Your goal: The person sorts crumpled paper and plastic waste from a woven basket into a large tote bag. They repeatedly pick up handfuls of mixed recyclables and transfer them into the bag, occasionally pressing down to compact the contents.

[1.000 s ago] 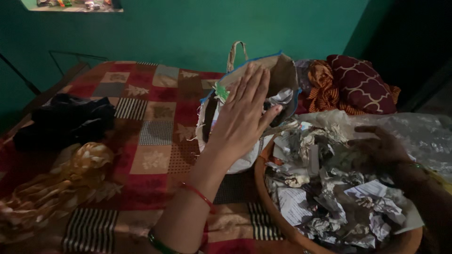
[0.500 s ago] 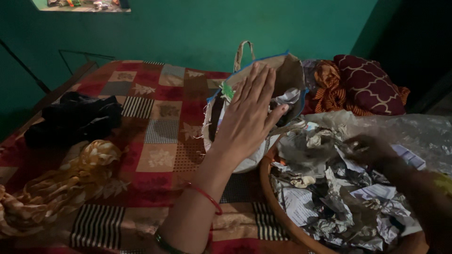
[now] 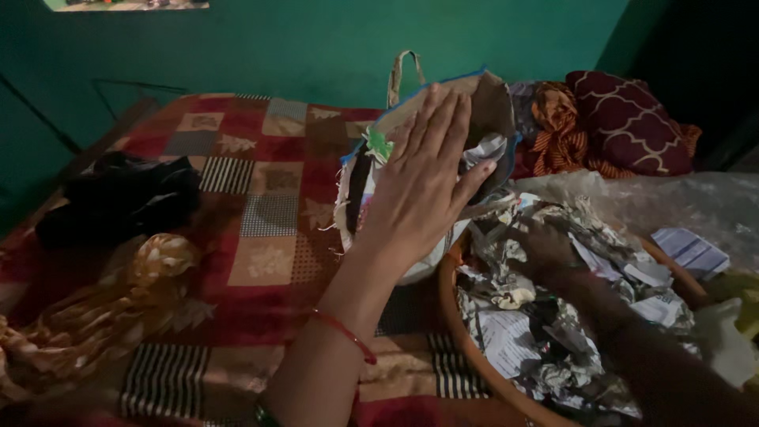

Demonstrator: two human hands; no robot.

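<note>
left hand [image 3: 423, 186]: flat and open, fingers straight and together, palm pressed on the side of the bag, gripping nothing

bag [image 3: 490, 103]: tan sack with a blue trimmed rim and a loop handle, lying tipped on the bed with its mouth toward the basket, crumpled paper showing inside

green tag [image 3: 378, 145]: small star-ish bit of green on the bag's rim, just beside my fingers

right hand [image 3: 545, 245]: down in the paper pile, pretty dark there, honestly can't tell if it's closed on anything

basket [image 3: 451, 312]: round with a brown rim, touching the bag, heaped with crumpled paper [image 3: 553, 332], grey and white printed scraps

plastic sheet [image 3: 696, 205]: clear, crinkly, behind the basket, with a pale blue-white packet [image 3: 689, 251] lying on it

bedspread [image 3: 269, 198]: red patchwork squares, the middle stretch left of the bag is the open room

left edge: black cloth [image 3: 118, 198] and a yellow patterned cloth [image 3: 118, 300]

far corner: maroon pillow [image 3: 628, 119] near the green wall [image 3: 316, 39]
</note>
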